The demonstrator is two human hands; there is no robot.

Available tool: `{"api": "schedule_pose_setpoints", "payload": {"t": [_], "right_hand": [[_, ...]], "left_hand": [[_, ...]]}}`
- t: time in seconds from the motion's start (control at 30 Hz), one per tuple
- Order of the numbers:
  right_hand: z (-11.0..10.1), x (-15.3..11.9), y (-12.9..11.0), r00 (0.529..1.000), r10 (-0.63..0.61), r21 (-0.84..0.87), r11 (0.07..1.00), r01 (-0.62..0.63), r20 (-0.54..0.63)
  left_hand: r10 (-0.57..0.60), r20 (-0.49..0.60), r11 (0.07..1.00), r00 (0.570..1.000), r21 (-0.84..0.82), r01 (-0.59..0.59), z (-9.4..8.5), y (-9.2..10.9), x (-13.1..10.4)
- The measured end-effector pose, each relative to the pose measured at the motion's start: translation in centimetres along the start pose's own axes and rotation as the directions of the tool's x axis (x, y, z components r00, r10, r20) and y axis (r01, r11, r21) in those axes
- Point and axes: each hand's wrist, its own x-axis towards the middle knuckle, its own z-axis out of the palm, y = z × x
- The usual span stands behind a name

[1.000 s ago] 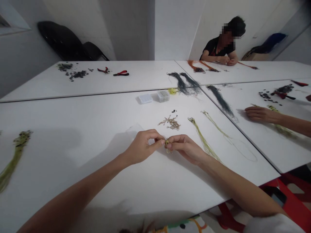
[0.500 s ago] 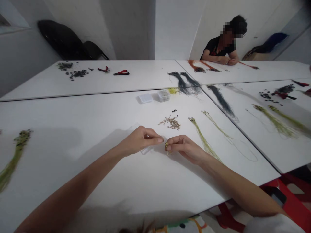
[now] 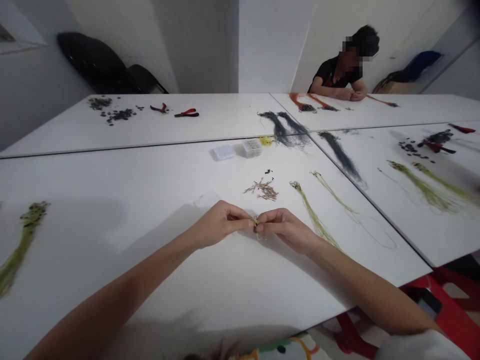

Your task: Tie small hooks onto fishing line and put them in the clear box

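Observation:
Over the near table my left hand [image 3: 225,224] and my right hand [image 3: 287,229] meet fingertip to fingertip. Between them is a small looped piece of yellow-green line [image 3: 258,237] with dark and metal bits. My right thumb and fingers pinch it. The left thumb and forefinger are closed at its other side; what exactly they grip is too small to tell. Just beyond the hands lies a loose pile of brass-coloured metal connectors [image 3: 264,190], with a few tiny black pieces [image 3: 269,172] behind it. A bundle of yellow-green lines [image 3: 309,210] lies beside my right hand.
Two small plastic boxes [image 3: 224,152] stand near the table seam. Dark line bundles [image 3: 279,127] lie behind them. Another yellow-green bundle [image 3: 26,237] is at far left. Red-handled pliers [image 3: 187,113] lie on the far table, where a person [image 3: 337,82] sits at right.
My left hand has moved slightly right, closing the gap to the piece in my right hand. A clear plastic item under the left hand is now hidden. My right hand has barely moved.

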Motion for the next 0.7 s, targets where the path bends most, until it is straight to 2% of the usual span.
{"api": "schedule_pose_setpoints", "payload": {"t": [0.27,0.43,0.7], "right_hand": [[-0.1,0.0,-0.3,0.998,-0.046,0.011,0.999,0.047,-0.033],[-0.1,0.0,-0.3,0.998,-0.051,0.009,0.999,0.051,-0.044],[0.1,0.0,0.1,0.983,-0.118,-0.035,0.993,0.114,-0.14]], "left_hand": [[-0.027,-0.092,0.976,0.995,-0.218,0.007,1.4,-0.7,0.3],[-0.017,-0.095,0.958,0.995,-0.287,-0.011,1.8,-1.0,0.3],[0.005,-0.178,0.924,0.984,-0.374,-0.072,2.7,-1.7,0.5]]}}
